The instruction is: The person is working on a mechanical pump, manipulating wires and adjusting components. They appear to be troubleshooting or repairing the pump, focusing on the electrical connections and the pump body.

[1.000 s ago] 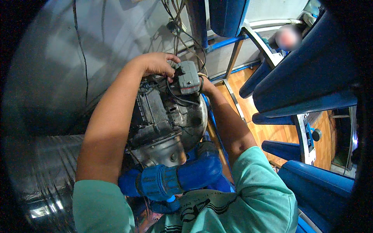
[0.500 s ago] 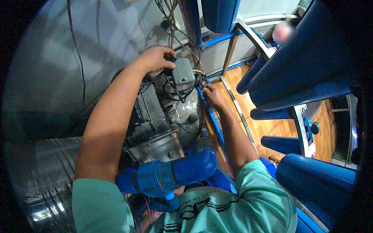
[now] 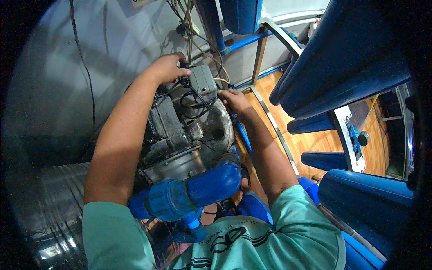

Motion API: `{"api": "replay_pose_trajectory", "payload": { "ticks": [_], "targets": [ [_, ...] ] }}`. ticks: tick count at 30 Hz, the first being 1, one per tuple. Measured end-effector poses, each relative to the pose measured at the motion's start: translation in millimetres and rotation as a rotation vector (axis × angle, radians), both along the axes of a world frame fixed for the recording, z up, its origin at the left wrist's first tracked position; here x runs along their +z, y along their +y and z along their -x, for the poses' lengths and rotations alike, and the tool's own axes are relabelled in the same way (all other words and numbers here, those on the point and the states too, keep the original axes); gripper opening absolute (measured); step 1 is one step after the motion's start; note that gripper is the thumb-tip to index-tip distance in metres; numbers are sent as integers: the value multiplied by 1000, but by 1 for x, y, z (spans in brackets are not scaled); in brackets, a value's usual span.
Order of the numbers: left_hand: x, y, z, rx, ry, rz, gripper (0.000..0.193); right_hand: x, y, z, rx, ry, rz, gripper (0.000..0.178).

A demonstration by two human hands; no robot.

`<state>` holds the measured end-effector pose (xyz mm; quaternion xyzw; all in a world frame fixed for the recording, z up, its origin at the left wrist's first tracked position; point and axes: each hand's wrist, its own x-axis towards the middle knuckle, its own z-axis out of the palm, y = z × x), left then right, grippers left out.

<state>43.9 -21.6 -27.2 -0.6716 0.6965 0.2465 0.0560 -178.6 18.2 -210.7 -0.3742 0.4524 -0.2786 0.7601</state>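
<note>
A grey box [image 3: 203,83] with rounded edges sits on top of a dark, grimy motor-and-pump unit [image 3: 168,121]. Loops of black cable [image 3: 196,96] hang at its near side. My left hand [image 3: 167,68] is at the box's upper left corner, thumb and curled fingers closed round something small that I cannot make out. On the box's right side, my right hand [image 3: 234,101] has its fingers bent inward near its lower edge. Whatever those fingers hold is hidden behind them. A thick blue pipe [image 3: 211,184] with a large union crosses below, between my forearms.
Several wires [image 3: 186,31] hang down the grey wall [image 3: 135,36] behind the box. To the right, large blue cylinders [image 3: 342,63] stand on a metal frame [image 3: 270,112] over wood-patterned flooring [image 3: 319,146]. Something wrapped in shiny plastic [image 3: 54,202] lies at the left.
The view has shifted slightly, so the unit sits further left. My right hand has moved up from beside the thin blue pipe to the box's right side. My left hand stays by the box.
</note>
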Motion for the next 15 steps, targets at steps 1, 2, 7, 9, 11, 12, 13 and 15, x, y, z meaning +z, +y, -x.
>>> {"api": "replay_pose_trajectory", "payload": {
  "ticks": [1,2,7,9,11,12,13,15],
  "targets": [
    [-2,0,1,-21,-38,76,54,-5,3,2,-5,48,41,34],
    [-7,1,-1,-37,-76,153,54,-6,5,3,-6,95,83,32],
    [-14,-3,-8,-127,18,338,55,-35,20,1,22,371,354,68],
    [-15,-4,-11,-88,83,273,54,-26,24,-9,38,576,401,78],
    [-16,-4,-15,-71,97,233,54,-4,36,-16,64,758,451,83],
    [-16,-3,-17,-63,104,214,53,-3,39,-16,91,798,441,86],
    [-17,-3,-17,-18,109,154,53,-2,40,-17,118,837,431,88],
    [-16,-6,-12,62,119,40,53,-11,46,-10,116,931,521,82]
  ]
}}
